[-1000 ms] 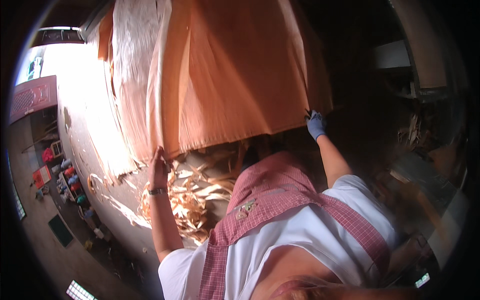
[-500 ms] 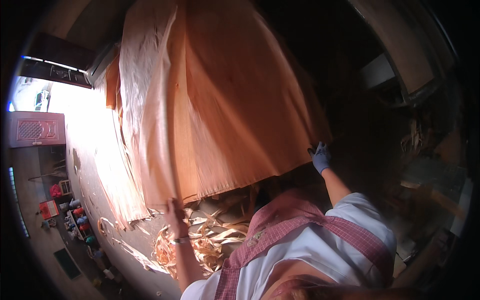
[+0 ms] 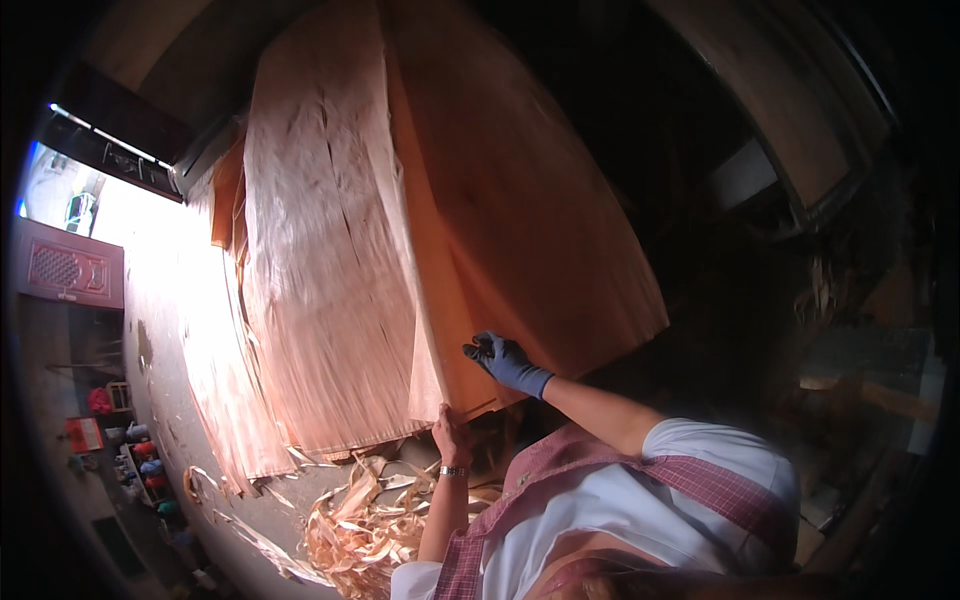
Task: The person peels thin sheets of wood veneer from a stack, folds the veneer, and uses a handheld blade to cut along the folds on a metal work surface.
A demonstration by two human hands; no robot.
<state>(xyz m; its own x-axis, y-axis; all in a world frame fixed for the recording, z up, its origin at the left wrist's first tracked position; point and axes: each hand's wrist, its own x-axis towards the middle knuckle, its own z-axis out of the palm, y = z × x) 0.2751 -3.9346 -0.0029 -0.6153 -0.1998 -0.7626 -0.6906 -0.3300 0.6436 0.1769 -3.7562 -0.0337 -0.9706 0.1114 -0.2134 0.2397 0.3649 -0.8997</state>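
A large, thin wood veneer sheet (image 3: 315, 270), pale and streaked with a few splits, lies over the left part of the stack. My bare left hand (image 3: 450, 436) is closed on its near right corner, where the edge curls up. Right of that edge lies darker, orange-brown veneer (image 3: 540, 230), partly in shadow. My right hand (image 3: 510, 366), in a blue glove with dark fingertips, hovers by the raised edge. Its fingers are bent but apart, with nothing visible between them.
Curly veneer scraps (image 3: 360, 525) are heaped on the floor (image 3: 235, 490) below the stack. Farther left are a reddish door panel (image 3: 72, 262), a red box (image 3: 84, 435) and small containers. Bright light enters at the left; the right side is dark, with a pale board (image 3: 745, 175).
My left hand has moved right with the veneer corner, laying more of the pale sheet across. My right hand has left the far right edge and come left toward the raised edge.
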